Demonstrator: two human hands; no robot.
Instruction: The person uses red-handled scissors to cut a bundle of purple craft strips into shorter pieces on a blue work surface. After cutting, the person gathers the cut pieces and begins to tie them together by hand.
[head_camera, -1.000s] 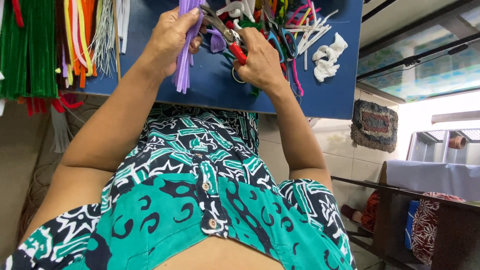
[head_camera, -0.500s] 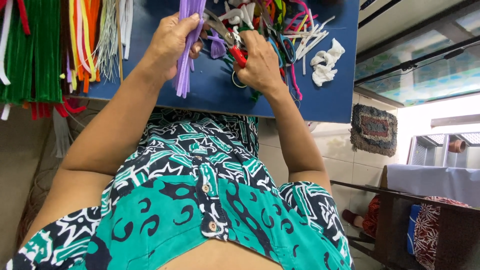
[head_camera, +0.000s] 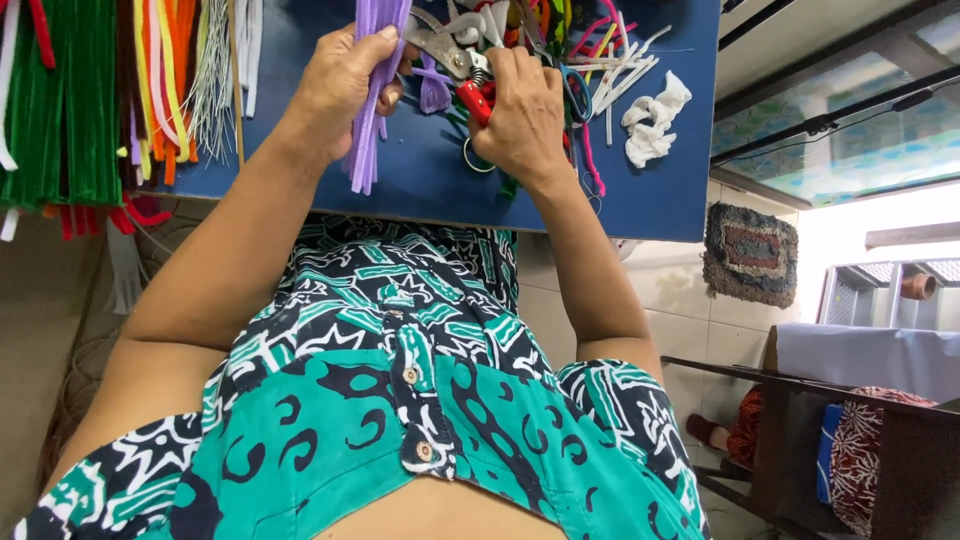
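Gripping a bundle of purple pipe cleaners (head_camera: 367, 100), the left hand (head_camera: 345, 85) has its fingers closed around the stems near their upper part, so the lower ends hang free over the blue worktop (head_camera: 430, 170). The right hand (head_camera: 520, 110) is clenched around the red handles of a pair of cutting pliers (head_camera: 455, 55), whose metal jaws point toward the purple bundle and lie very near the left thumb.

I think the main danger is here: if the blades close while the thumb is so near, they could pinch or cut the skin. The bundle is thick and soft, so some stems may slip sideways from the jaws and be cut at uneven length, or not cut at all. Pipe cleaners have a wire inside, and a cut end can be sharp and can prick the fingers.

Around the hands the worktop is crowded. Blue-handled scissors (head_camera: 575, 90) lie just beside the right hand, with white twisted pieces (head_camera: 650, 125) and loose pink and white stems near. Cut pieces could fall among these and get lost. Green pipe cleaners (head_camera: 70, 100) and orange ones (head_camera: 165, 70) lie well apart at the left.
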